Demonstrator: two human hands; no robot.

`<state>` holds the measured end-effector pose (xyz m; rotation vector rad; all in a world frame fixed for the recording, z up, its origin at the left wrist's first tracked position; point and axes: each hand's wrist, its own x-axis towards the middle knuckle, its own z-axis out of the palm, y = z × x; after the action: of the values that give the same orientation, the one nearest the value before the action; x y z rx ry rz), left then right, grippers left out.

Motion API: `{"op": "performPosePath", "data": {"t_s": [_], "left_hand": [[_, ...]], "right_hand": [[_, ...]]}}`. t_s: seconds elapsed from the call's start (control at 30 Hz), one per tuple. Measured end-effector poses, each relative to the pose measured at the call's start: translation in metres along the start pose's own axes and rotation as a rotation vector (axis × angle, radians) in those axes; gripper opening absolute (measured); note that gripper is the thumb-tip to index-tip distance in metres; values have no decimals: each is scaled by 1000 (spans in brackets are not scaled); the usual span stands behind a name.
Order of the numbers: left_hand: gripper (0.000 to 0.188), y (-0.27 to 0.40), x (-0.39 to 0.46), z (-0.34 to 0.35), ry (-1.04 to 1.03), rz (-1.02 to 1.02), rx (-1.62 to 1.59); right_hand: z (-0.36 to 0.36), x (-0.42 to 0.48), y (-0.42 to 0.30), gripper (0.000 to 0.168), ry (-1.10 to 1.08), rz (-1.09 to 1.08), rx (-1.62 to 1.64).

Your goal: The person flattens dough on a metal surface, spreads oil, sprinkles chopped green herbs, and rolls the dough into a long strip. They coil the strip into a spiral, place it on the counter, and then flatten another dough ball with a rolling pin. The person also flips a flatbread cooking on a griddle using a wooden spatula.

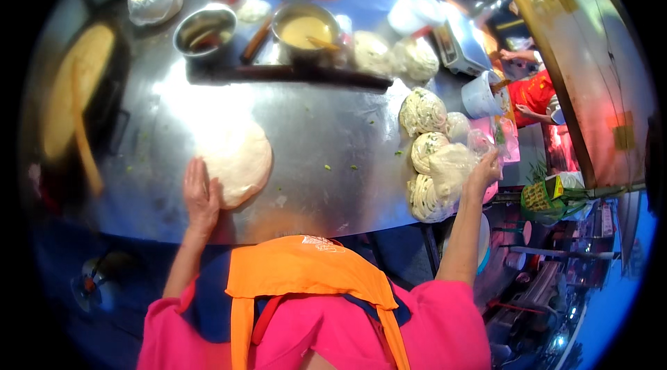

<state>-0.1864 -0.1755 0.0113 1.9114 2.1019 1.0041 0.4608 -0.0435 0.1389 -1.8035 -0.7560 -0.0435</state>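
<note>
A flat round of pale dough (pixel 242 161) lies on the steel worktop (pixel 312 135), partly washed out by glare. My left hand (pixel 200 195) rests flat at its near left edge, thumb apart from the fingers, holding nothing. Far to the right, my right hand (pixel 485 168) pinches a clear plastic sheet (pixel 458 164). The plastic partly covers a row of coiled dough balls flecked with green; the nearest coil (pixel 430 198) sits by the table's front edge, and the far coil (pixel 423 111) appears uncovered. My right fingertips are partly hidden by the plastic.
A dark rolling pin (pixel 292 75) lies behind the dough. Beyond it stand a pot of pale batter (pixel 305 31), a metal bowl (pixel 205 31) and a scale (pixel 461 41). On the left is a round griddle (pixel 78 94) with a wooden stick (pixel 81 130). A person in red (pixel 531 96) stands at right.
</note>
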Motion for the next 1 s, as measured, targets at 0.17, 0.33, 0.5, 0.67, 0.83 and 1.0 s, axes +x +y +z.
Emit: {"op": "performPosePath", "data": {"t_s": [0.17, 0.33, 0.5, 0.67, 0.83, 1.0], "left_hand": [[57, -4, -6, 5, -6, -105, -25], [60, 5, 1, 3, -34, -98, 9], [63, 3, -6, 3, -9, -209, -30], [64, 12, -11, 3, 12, -334, -53], [66, 12, -8, 10, 19, -282, -65], [70, 8, -10, 0, 87, -184, -1]], "right_hand": [[61, -17, -38, 51, 25, 257, 261], [129, -27, -81, 48, -271, 179, 304], [220, -11, -140, 45, -369, 1, 428], [321, 22, -172, 49, -319, -198, 282], [380, 65, -113, 63, -702, -501, -303], [345, -93, -193, 59, -315, -1137, -67]]}}
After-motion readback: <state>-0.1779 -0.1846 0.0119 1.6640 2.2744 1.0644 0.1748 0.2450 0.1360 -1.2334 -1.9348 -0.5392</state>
